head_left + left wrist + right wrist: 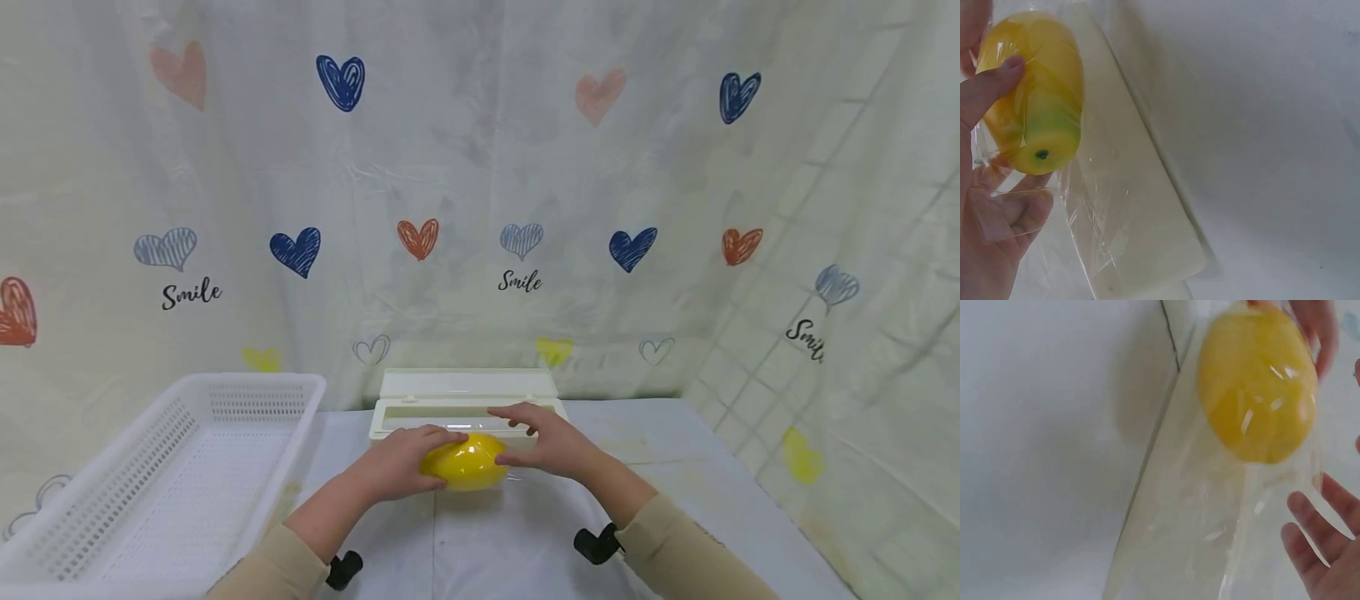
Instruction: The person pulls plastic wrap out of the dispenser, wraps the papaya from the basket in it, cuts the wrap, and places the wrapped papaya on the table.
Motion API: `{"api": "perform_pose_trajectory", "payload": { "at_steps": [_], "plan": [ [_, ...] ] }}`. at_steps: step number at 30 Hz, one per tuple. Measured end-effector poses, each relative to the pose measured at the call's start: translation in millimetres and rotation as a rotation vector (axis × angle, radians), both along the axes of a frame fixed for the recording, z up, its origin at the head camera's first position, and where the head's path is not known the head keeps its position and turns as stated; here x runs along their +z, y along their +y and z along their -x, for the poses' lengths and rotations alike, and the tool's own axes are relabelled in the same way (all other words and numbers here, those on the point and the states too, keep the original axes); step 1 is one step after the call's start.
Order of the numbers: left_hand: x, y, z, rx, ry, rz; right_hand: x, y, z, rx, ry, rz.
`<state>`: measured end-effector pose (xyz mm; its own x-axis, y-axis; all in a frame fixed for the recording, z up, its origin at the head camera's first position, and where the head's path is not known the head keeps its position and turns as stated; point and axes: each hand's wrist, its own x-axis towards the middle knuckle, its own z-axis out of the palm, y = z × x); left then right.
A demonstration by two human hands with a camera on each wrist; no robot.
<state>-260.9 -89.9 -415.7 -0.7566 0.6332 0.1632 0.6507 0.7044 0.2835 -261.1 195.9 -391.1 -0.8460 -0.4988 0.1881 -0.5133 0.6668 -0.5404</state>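
Observation:
A glossy yellow fruit (467, 463), greenish around its stem end in the left wrist view, is wrapped in clear plastic film (1094, 219). My left hand (405, 463) grips its left end, thumb on one side and fingers on the other. At the right end is my right hand (551, 442), its fingers spread and the thumb close to the fruit; whether it touches is unclear. In the right wrist view, loose film (1210, 531) hangs from the fruit near those fingers. Just behind the hands lies a long white box (380, 422) with its lid (468, 382) raised.
A large white perforated basket (288, 467) stands on the left of the white-covered table (525, 550). Behind the table hangs a pale curtain (480, 167) printed with hearts. Its right side slopes along the table's right edge.

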Motion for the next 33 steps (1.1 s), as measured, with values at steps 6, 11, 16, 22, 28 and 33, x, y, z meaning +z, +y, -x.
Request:
{"api": "perform_pose_trajectory", "payload": {
  "at_steps": [6,11,16,22,28,33],
  "plan": [
    [1.3,-2,4.6,0.006,-0.057,-0.03,-10.8,-12,-6.5,0.085,0.225,-0.16],
    [3.9,-5,7.5,-0.007,-0.119,-0.076,-25.1,-17,-3.0,0.101,0.29,-0.219],
    [8.1,-5,7.4,0.009,-0.169,-0.11,-29.4,-19,-1.3,0.109,0.314,-0.211],
    [5.4,-8,9.2,0.112,-0.183,-0.116,-23.8,-19,-1.9,0.098,0.267,-0.176],
    [8.1,-15,3.0,0.118,-0.032,-0.076,-18.0,-20,-0.1,0.083,0.2,-0.134],
    [9.8,-13,-1.8,0.094,0.086,-0.06,-13.3,-21,4.0,0.074,0.125,-0.12]
  ]
}}
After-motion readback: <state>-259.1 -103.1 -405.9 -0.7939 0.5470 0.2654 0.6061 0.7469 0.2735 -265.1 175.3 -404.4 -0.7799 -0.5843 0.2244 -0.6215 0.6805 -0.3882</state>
